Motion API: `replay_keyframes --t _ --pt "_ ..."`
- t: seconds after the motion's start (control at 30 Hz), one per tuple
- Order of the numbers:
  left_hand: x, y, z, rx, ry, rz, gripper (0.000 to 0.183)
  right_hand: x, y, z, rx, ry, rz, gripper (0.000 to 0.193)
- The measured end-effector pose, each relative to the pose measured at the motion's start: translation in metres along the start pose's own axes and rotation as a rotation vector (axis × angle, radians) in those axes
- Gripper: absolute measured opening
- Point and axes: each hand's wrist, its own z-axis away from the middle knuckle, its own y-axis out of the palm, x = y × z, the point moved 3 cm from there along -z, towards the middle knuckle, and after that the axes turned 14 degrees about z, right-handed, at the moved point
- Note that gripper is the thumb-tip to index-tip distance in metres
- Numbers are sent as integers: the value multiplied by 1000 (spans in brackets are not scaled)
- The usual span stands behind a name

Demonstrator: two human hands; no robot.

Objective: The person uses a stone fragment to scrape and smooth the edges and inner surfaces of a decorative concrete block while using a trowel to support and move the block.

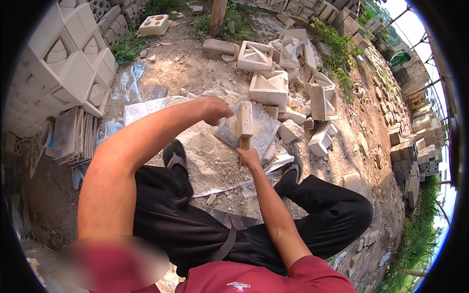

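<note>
My right hand is wrapped round the short handle of a wooden mallet, whose block-shaped head points away from me. Below the mallet lies a flat grey slab, dusty with pale crumbs. Just left of the mallet head, my left hand hovers over the slab's far left edge with its fingers curled in; whatever they may hold is hidden. Crushed pale rubble covers a white sheet between my feet.
Broken cream concrete blocks are heaped beyond the slab to the right. Stacked patterned blocks rise at the left, beside leaning flat boards. A wooden post stands at the back. More blocks line the right side near grass.
</note>
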Motion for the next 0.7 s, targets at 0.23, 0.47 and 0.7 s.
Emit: replay_keyframes --t 0.23,0.47,0.7 --pt "-2 -2 -4 8 -29 -12 40 7 7 -1 101 67 -217 21" --pt "-6 -9 -11 -20 25 -46 41 -28 -5 -22 56 53 72 25" --pt "4 2 9 -8 -21 9 41 -2 0 -5 -25 -47 -133 28"
